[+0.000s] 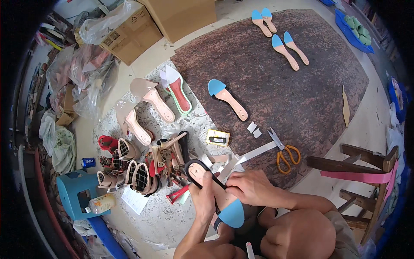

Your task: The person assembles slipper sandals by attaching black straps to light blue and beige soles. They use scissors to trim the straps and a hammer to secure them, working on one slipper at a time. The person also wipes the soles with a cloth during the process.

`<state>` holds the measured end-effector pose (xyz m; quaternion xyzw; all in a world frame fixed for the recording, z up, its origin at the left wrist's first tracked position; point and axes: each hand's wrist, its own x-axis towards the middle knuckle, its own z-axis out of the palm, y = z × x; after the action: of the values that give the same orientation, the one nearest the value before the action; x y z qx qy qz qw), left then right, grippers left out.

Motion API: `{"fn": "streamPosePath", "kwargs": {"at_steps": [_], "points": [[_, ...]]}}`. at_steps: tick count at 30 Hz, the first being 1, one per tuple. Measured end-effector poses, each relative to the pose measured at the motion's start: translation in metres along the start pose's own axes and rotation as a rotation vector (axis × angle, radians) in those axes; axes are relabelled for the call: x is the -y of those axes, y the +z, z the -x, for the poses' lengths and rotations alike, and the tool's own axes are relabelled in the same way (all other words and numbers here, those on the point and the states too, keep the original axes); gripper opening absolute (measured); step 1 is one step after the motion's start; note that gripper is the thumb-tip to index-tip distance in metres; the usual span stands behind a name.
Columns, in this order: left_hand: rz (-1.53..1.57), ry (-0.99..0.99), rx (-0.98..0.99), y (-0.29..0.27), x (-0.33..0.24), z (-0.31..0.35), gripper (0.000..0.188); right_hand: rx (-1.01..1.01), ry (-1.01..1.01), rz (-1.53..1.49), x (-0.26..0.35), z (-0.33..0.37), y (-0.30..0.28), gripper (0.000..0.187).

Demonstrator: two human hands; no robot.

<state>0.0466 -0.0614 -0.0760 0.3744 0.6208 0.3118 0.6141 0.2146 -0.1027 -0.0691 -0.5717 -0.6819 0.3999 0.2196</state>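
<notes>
My left hand (203, 196) is wrapped round a shoe insole (224, 196), pale pink with a blue toe part. A black edging strip (192, 165) runs round its heel end and along the side. My right hand (250, 186) has its fingers closed at the insole's edge, pinching where the black strip runs; the fingertips are partly hidden. Just beyond the hands a long white strip (258, 150) reaches toward scissors (282, 153) with orange handles. On the dark board, another blue-toed insole (228, 99) with black edging lies farther off.
Two pairs of blue-toed insoles (284, 52) lie at the board's (310, 99) far end. Left of my hands are heeled shoes (140, 177), loose heels (172, 151) and a yellow box (218, 137). A blue stool (71, 194) with a bottle (101, 203) stands left, a wooden rack (358, 164) right.
</notes>
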Motion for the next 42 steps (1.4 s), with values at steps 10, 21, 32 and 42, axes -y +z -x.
{"fn": "streamPosePath", "kwargs": {"at_steps": [10,21,32,42], "points": [[0.345,-0.181,0.563,-0.012,0.011,-0.002,0.041,-0.025,0.025,-0.335,-0.021,0.001,0.001,0.029],[0.638,-0.323,0.392,-0.024,0.018,-0.013,0.025,0.124,0.040,-0.285,-0.034,0.020,-0.034,0.020],[0.466,-0.046,0.029,-0.014,0.002,0.000,0.024,0.245,0.093,-0.420,0.003,0.034,-0.055,0.019],[0.484,0.045,0.069,-0.009,0.005,-0.003,0.019,0.222,-0.136,-0.142,-0.002,0.029,-0.054,0.017]]}}
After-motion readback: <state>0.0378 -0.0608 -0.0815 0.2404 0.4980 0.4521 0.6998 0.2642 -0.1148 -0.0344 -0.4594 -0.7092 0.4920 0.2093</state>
